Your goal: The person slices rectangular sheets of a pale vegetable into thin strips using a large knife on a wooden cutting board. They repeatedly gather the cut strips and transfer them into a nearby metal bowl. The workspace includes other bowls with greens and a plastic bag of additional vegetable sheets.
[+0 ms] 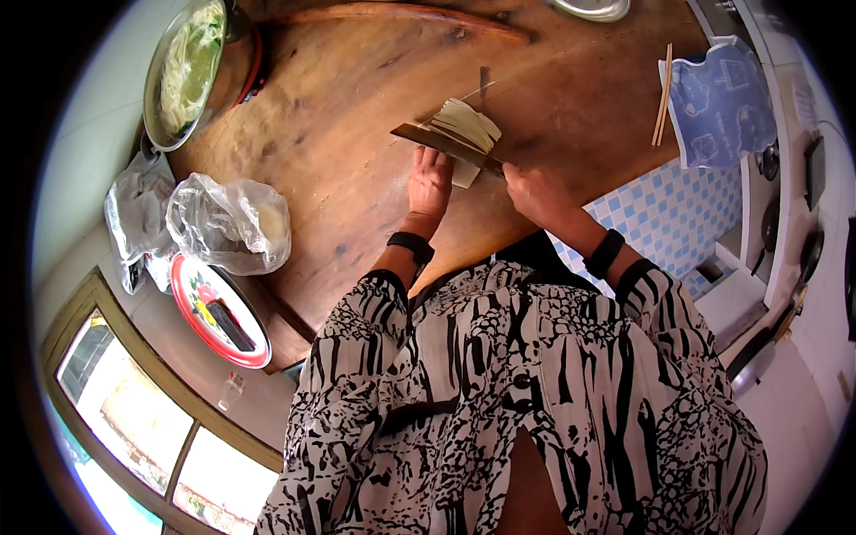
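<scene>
My right hand (535, 190) grips the handle of a broad kitchen knife (445, 144), seen nearly from its top edge. The blade stands across a folded, pale sheet of what looks like noodle dough (466, 174). On the far side of the blade lies a bunch of thin cut strips (467, 124), fanned side by side on the wooden table (334, 167). My left hand (429, 184) is on the near side, its fingers bent against the blade beside the sheet. Its fingertips are partly hidden, so I cannot tell whether they grip the dough.
A metal pot (184, 77) of noodles and greens stands at far left. Nearer are a clear plastic bag (231, 221) and a red-rimmed enamel tray (194, 321) holding a dark object. A wooden stick (401, 10) lies at the back. Chopsticks (662, 100) and a blue cloth (722, 103) lie right.
</scene>
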Demonstrator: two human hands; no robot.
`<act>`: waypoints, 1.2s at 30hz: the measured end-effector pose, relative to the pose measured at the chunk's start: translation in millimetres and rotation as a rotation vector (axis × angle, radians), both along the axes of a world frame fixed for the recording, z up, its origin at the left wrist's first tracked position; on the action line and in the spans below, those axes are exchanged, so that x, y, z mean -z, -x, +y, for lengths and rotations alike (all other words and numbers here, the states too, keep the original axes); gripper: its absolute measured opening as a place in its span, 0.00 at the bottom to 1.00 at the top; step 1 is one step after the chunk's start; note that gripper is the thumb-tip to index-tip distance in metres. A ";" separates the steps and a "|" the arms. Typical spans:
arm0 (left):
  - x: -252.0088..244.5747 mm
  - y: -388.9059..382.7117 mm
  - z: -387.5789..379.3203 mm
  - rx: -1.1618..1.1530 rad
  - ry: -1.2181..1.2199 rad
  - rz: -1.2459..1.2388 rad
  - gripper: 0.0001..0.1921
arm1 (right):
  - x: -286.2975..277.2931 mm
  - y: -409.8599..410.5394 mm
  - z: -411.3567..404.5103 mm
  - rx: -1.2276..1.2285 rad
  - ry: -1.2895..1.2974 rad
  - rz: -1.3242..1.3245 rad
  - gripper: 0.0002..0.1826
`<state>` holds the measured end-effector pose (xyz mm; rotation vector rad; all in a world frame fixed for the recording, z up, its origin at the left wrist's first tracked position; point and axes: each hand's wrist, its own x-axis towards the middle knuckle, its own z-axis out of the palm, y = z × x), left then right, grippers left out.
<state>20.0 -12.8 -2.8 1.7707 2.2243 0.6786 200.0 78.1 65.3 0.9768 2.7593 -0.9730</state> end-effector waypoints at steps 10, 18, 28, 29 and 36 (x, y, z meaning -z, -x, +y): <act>3.4 7.4 -7.4 0.049 0.025 0.051 0.13 | -10.3 -10.4 2.1 -0.017 -0.009 0.122 0.04; 2.1 4.8 -3.4 0.057 -0.036 0.021 0.13 | 6.5 15.0 6.4 0.046 0.055 0.079 0.04; 1.9 5.2 -8.1 0.035 -0.016 0.011 0.12 | -8.0 -4.7 -6.3 0.008 0.029 -0.021 0.06; 1.3 5.0 -4.0 0.038 -0.022 0.009 0.12 | -2.7 -2.9 -4.8 0.010 0.024 -0.022 0.06; 3.6 3.7 -5.8 0.040 -0.065 -0.007 0.12 | 4.9 11.7 12.3 0.052 0.069 0.130 0.06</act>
